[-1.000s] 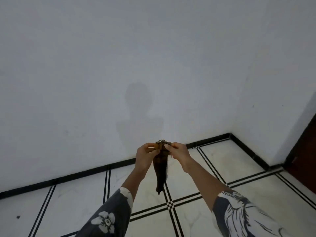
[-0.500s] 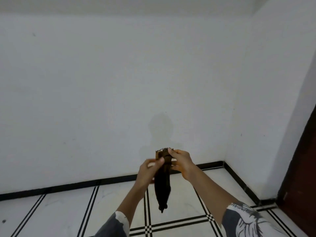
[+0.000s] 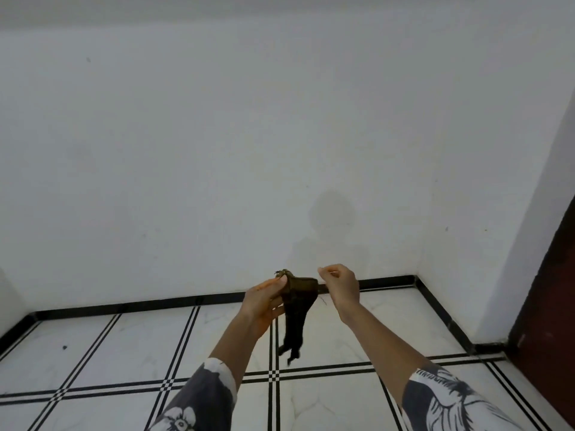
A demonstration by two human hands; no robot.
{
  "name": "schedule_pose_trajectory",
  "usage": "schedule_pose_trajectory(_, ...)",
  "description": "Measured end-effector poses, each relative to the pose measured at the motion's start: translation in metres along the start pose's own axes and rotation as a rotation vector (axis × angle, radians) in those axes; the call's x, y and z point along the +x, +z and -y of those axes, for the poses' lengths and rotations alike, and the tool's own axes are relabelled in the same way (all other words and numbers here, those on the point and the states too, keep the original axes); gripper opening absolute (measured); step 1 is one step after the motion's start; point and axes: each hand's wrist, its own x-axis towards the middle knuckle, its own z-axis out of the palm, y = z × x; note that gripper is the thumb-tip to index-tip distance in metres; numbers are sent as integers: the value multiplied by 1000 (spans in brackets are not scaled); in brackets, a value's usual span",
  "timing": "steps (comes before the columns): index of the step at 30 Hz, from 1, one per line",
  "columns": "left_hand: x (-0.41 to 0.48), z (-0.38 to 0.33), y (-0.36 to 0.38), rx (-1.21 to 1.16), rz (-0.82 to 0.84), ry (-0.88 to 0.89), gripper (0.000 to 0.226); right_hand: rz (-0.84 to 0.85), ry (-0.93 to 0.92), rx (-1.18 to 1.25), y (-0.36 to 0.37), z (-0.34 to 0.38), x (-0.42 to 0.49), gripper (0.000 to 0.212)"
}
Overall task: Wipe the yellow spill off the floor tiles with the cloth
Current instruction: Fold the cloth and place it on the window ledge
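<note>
Hands have parted, spreading the dark cloth (image 3: 298,301) (frayed, limp) wider.

Your left hand (image 3: 264,298) and right hand (image 3: 339,283) are raised side by side in front of you, above the floor tiles (image 3: 130,343). The cloth (image 3: 297,306) hangs between them – its top at your left fingertips, its tail dangling over a tile joint. Behind it stands the wall (image 3: 217,150) (a side wall meets it at the right), and a door (image 3: 547,306) lies far right.
</note>
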Motion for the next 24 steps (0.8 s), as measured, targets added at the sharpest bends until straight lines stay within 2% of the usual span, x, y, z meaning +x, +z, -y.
schedule_pose_trajectory(3, -8, -9, -1, -53, 14, 14, 23, 289, 98, 145, 15, 12, -23, 35)
schedule_pose_trajectory(5, -15, -18, -3, -95, 33, 30, 25, 358, 98, 167, 25, 16, -33, 39)
schedule_pose_trajectory(9, -31, -29, -9, -122, 59, 28, 30, 270, 52, 256, 31, 17, -41, 25)
schedule_pose_trajectory(13, -37, -32, -20, -130, 15, 36, 38, 222, 45, 293, 29, 22, -48, 12)
schedule_pose_trajectory(17, -36, -30, -41, -143, -74, 22, 33, 32, 154, 386, 21, 23, -40, 24)
schedule_pose_trajectory(19, -38, -24, -51, -52, -109, -4, 32, 2, 130, 335, 16, 22, -36, 23)
schedule_pose_trajectory(21, -41, -16, -57, 141, -190, -55, 33, 75, 67, 272, 12, 24, -36, 20)
schedule_pose_trajectory(23, -41, -13, -57, 525, -233, -57, 35, 228, -14, 154, 13, 28, -44, 18)
schedule_pose_trajectory(24, -40, -14, -54, 678, -200, -22, 42, 304, -58, 54, 15, 29, -47, 19)
